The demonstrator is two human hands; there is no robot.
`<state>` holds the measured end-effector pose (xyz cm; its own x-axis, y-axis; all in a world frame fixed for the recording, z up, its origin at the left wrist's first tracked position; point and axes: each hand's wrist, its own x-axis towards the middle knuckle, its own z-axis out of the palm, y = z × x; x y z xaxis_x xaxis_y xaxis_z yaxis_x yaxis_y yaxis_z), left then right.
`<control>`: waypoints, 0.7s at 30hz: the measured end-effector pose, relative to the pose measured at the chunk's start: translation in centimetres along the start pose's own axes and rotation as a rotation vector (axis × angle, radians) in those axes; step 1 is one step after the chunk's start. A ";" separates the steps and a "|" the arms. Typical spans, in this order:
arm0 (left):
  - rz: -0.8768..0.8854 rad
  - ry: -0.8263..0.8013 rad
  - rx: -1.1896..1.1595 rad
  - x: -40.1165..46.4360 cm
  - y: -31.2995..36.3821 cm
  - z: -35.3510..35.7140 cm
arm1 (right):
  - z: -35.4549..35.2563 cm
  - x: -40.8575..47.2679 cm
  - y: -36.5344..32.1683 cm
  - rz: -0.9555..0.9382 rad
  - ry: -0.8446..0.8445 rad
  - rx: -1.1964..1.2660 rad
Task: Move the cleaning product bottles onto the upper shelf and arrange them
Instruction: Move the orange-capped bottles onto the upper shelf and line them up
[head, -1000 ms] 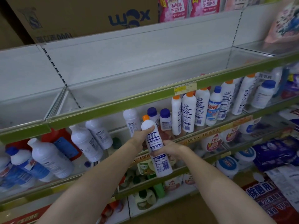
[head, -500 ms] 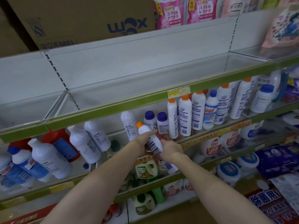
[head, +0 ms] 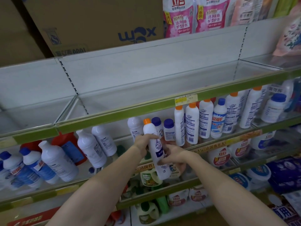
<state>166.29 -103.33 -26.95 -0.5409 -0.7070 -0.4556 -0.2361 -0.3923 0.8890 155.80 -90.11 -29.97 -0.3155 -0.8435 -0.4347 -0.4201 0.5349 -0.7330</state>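
I hold one tall white plastic bottle with an orange cap (head: 155,149) in front of the middle shelf, tilted a little, its purple label facing me. My left hand (head: 144,143) is curled round its upper body just below the shoulder; my right hand (head: 175,154) wraps the lower half, fingers clamped on the smooth, slightly glossy wall. The step in hand, I judge, is carrying this bottle up: the upper shelf with its green front rail (head: 162,106) and clear glass lip has no bottles on it. Next I need to lift the bottle over that lip and set it upright on the pale shelf floor. More slim orange-capped white bottles (head: 192,124) stand in the row just beside my hands.
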 end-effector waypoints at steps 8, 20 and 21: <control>0.042 -0.057 -0.092 -0.6 0.4 -1.1 | 1.3 0.6 -1.5 0.014 -0.042 0.152; 0.040 -0.015 0.019 -1.2 -0.9 -5.1 | 6.8 -0.4 -4.1 0.083 0.073 0.222; 0.037 -0.028 0.030 -1.3 -1.1 -5.7 | 7.4 -0.5 -4.4 0.086 0.077 0.223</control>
<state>171.87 -105.34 -27.63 -0.5719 -0.7039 -0.4212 -0.2391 -0.3481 0.9064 164.09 -92.40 -30.42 -0.4093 -0.7845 -0.4659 -0.1937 0.5737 -0.7958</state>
